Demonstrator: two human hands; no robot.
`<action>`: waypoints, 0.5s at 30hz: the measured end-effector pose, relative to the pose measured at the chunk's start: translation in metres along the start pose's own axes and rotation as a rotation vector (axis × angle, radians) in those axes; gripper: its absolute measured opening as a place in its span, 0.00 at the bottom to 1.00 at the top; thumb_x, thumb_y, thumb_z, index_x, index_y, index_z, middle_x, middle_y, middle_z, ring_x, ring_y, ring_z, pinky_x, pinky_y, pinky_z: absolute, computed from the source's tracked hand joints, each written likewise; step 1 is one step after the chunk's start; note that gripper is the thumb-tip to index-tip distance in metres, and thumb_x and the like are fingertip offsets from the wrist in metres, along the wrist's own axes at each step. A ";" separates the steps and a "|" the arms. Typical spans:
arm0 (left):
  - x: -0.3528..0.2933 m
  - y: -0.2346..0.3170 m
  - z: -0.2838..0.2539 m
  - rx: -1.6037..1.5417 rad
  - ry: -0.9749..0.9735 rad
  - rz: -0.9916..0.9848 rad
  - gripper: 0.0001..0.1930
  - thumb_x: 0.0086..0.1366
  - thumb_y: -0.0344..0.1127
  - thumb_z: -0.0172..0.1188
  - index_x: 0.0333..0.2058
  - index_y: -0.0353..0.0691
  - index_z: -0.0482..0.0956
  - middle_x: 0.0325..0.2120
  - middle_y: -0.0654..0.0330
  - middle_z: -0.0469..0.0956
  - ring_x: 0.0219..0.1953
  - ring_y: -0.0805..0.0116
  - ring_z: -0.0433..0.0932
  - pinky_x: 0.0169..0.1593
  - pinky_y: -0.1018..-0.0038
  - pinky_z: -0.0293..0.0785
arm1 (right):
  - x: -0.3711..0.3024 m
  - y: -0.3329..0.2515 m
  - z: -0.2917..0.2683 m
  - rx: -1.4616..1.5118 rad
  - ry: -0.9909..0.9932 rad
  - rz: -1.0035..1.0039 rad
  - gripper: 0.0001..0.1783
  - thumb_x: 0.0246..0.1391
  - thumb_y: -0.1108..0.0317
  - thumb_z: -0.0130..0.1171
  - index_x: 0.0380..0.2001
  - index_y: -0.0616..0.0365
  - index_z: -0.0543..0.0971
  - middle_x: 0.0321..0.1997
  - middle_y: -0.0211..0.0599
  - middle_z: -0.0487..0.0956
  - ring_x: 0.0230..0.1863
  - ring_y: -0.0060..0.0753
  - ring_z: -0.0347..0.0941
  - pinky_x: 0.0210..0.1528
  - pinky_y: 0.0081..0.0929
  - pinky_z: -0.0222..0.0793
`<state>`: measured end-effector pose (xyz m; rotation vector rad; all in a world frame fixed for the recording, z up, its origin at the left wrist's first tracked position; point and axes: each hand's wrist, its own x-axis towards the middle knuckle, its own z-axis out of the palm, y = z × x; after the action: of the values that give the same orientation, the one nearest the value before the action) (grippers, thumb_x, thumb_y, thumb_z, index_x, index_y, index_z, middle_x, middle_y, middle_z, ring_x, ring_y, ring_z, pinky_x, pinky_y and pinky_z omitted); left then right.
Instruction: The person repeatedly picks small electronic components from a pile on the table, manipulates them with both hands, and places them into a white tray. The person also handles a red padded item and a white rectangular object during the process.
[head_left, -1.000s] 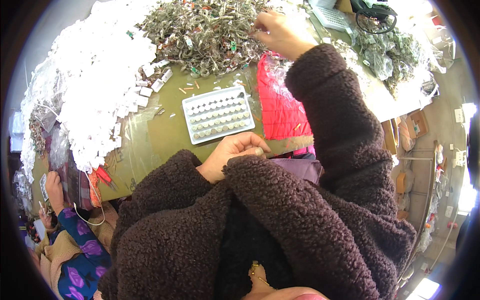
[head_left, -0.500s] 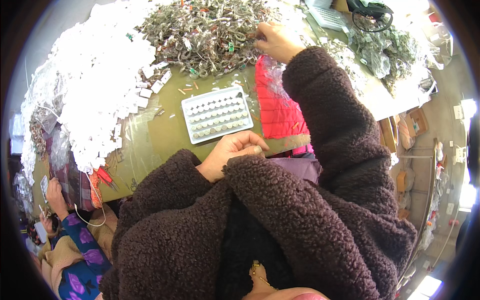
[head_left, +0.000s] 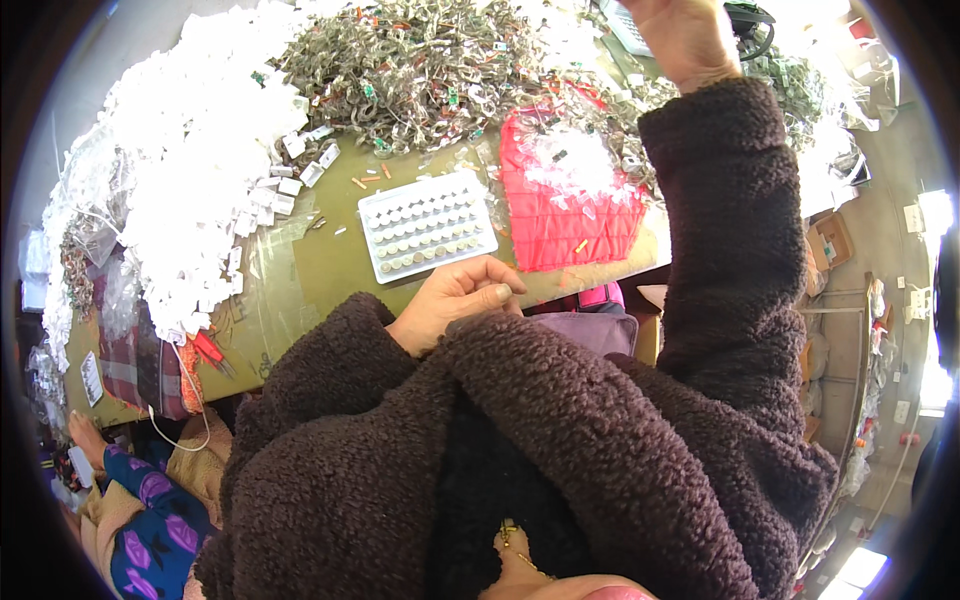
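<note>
My left hand (head_left: pixel 455 300) rests at the table's near edge, just below a white tray (head_left: pixel 381 262). Its fingers are curled with the thumb near the index finger; whatever they may hold is hidden. Rows of small round whitish pieces (head_left: pixel 427 232) fill the tray. My right hand (head_left: pixel 688 45) is stretched far forward at the top of the view, over the back right of the table. Its fingertips run out of the picture, so its grip does not show. Left of it lies a large heap of coiled grey cables (head_left: pixel 400 75).
A bright heap of white plug-like pieces (head_left: pixel 190 150) covers the table's left side. Red quilted cloth (head_left: pixel 540 235) with clear plastic bits lies right of the tray. Red-handled pliers (head_left: pixel 208 347) lie at the left edge. Another person's patterned sleeve (head_left: pixel 160 530) shows lower left.
My right hand has left the cable heap and moved right and farther up the view. My left hand has barely moved. The other person's hand at lower left has drawn away from a small white tray.
</note>
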<state>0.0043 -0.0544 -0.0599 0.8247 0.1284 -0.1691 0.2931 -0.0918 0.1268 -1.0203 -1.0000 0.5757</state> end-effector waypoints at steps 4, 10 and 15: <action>-0.010 0.014 0.007 0.052 0.049 -0.010 0.09 0.66 0.31 0.50 0.42 0.35 0.72 0.31 0.58 0.77 0.31 0.75 0.76 0.37 0.79 0.72 | -0.006 -0.019 0.004 0.196 -0.028 -0.086 0.10 0.52 0.67 0.52 0.36 0.60 0.74 0.36 0.39 0.77 0.42 0.37 0.73 0.46 0.37 0.68; -0.020 0.082 0.023 0.570 0.341 0.363 0.15 0.61 0.30 0.55 0.47 0.35 0.68 0.40 0.55 0.75 0.40 0.70 0.75 0.43 0.74 0.72 | -0.024 -0.034 0.011 0.411 -0.196 -0.020 0.11 0.51 0.62 0.52 0.30 0.60 0.75 0.31 0.40 0.74 0.35 0.39 0.71 0.47 0.41 0.69; 0.045 0.142 0.030 0.750 0.431 0.691 0.34 0.57 0.29 0.59 0.60 0.38 0.54 0.56 0.46 0.62 0.53 0.62 0.67 0.52 0.75 0.68 | -0.024 -0.026 0.028 0.579 -0.424 0.021 0.11 0.51 0.60 0.52 0.23 0.55 0.72 0.29 0.37 0.72 0.38 0.38 0.67 0.47 0.37 0.63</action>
<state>0.0778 0.0138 0.0545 1.5963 0.1796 0.6565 0.2561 -0.1099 0.1449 -0.3986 -1.0967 1.0549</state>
